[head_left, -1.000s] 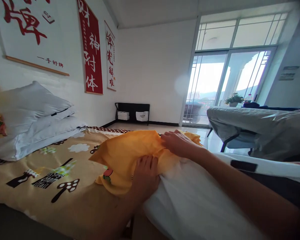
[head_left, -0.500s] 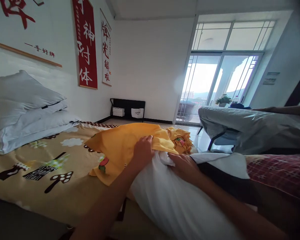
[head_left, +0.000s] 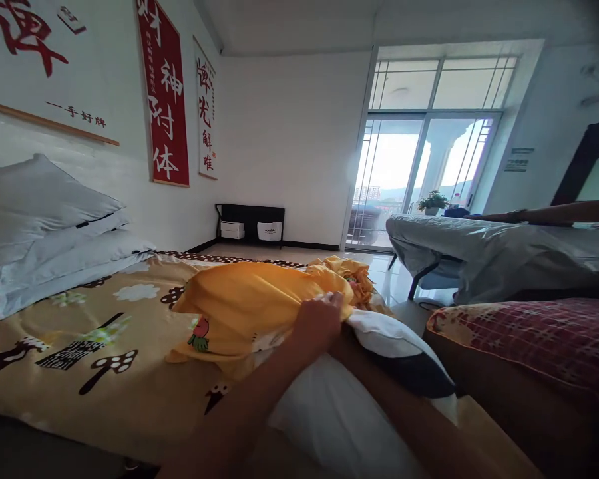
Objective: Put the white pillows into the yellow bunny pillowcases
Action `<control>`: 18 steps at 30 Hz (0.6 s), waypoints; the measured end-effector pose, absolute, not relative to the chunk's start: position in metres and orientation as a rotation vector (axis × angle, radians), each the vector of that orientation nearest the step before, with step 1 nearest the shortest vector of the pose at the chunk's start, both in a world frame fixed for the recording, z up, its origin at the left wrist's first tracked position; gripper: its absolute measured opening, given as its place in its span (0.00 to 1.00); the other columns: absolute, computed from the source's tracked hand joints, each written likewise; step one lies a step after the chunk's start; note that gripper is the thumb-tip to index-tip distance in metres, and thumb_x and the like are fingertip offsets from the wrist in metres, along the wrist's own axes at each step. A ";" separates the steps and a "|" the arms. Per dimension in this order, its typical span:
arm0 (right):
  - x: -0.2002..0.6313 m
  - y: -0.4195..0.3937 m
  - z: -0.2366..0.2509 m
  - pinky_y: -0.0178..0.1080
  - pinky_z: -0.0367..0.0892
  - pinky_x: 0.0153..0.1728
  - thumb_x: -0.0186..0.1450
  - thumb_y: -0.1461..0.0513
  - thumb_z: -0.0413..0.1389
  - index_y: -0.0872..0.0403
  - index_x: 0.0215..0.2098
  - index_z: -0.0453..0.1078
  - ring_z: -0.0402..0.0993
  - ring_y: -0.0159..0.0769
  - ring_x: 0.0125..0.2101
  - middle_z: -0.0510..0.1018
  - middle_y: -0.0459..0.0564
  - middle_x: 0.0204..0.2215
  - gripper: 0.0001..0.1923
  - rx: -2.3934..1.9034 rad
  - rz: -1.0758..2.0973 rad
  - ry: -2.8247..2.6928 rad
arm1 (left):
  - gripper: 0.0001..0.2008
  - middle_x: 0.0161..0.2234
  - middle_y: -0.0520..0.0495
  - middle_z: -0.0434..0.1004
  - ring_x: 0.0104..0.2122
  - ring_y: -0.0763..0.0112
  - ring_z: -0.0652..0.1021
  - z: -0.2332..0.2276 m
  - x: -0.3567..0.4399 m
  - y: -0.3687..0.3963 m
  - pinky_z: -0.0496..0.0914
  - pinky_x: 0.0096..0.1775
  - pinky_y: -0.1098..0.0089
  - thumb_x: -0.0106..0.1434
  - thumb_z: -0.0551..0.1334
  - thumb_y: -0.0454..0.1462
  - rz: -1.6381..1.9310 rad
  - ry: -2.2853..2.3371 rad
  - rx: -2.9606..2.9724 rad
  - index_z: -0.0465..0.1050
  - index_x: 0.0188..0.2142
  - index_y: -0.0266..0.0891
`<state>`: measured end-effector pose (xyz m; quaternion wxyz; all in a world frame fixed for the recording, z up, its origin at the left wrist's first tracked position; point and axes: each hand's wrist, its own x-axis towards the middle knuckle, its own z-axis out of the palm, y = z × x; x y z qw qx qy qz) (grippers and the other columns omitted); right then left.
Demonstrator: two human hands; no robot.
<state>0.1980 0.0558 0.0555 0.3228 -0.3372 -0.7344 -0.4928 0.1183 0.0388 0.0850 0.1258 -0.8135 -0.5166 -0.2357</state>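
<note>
On bed (head_left: 80, 386), left hand (head_left: 319, 322) gripping yellow pillowcase (head_left: 249, 306), white pillow (head_left: 339, 412) partly inside

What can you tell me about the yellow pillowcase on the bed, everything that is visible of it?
The yellow pillowcase is soft, wrinkled cloth with a small cartoon print near its lower edge. It lies on the patterned bed sheet, partly drawn over one end of a white pillow. Its far end is bunched into ruffled folds. The left hand grips its open edge; the right hand is hidden behind it.
</note>
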 end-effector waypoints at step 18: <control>0.209 -0.016 0.042 0.50 0.62 0.49 0.63 0.63 0.52 0.57 0.45 0.73 0.70 0.49 0.49 0.76 0.59 0.48 0.14 -0.918 -0.906 -2.256 | 0.11 0.31 0.46 0.76 0.33 0.61 0.77 0.088 0.061 0.045 0.61 0.33 0.67 0.61 0.51 0.34 -1.040 -1.871 -2.143 0.66 0.42 0.39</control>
